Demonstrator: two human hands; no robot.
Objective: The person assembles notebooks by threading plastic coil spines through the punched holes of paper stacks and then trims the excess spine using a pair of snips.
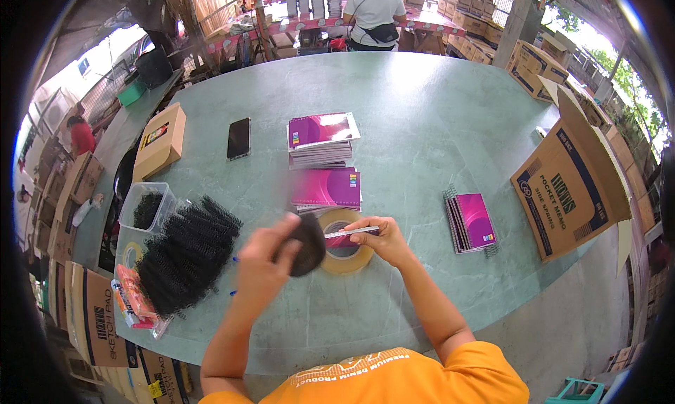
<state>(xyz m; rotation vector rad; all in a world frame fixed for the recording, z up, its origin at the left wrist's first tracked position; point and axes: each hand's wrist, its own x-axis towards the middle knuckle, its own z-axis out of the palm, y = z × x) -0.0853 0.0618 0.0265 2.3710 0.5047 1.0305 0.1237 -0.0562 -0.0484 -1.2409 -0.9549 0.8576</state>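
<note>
My right hand [385, 241] pinches a thin pocket notebook [362, 231], seen nearly edge-on. My left hand [266, 258], smeared by motion, has its fingers curled against a dark rounded thing [307, 246] too blurred to name. Beneath both hands a wide roll of clear tape [344, 265] lies flat. Just beyond it stand two stacks of purple-covered notebooks, a nearer stack [327, 187] and a farther stack [322, 133]. A large heap of black spiral coils [186, 256] lies to the left. Right of my hands sits a small pile of purple notebooks [473, 223] with coils along its edges.
A clear plastic tub [148, 207] of coils stands at the left, near a small open carton [160, 140] and a phone [239, 138]. Colourful packets [133, 296] lie by the table's left edge. An open cardboard box [566, 183] occupies the right. Beyond the table stands a person [376, 17].
</note>
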